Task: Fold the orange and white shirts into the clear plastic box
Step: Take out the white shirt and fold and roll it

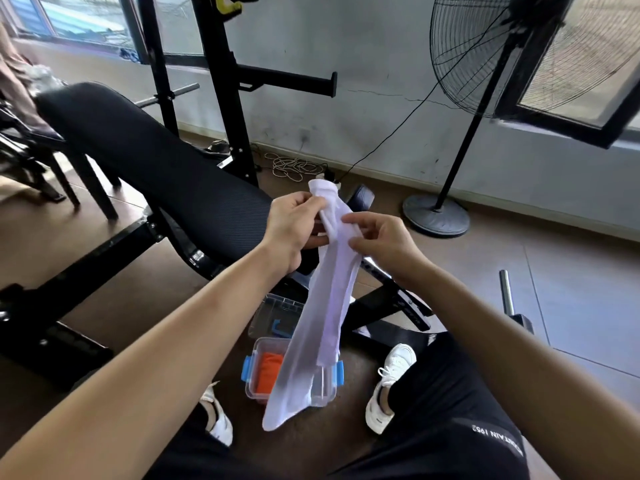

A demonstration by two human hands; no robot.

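The white shirt [322, 313] hangs in a long narrow strip in front of me, its lower end dangling over the box. My left hand [294, 226] pinches its upper part from the left. My right hand [377, 240] pinches the cloth from the right, just below the top. On the floor between my feet stands the clear plastic box [323, 393] with blue latches. The orange shirt [272, 372] lies folded inside it on the left. The hanging white cloth hides the middle of the box.
The box's clear lid [273, 313] lies on the floor behind it. A black weight bench [156, 168] and its frame cross the left and middle. A standing fan [485, 81] is at the right by the wall. My white shoes [388, 386] flank the box.
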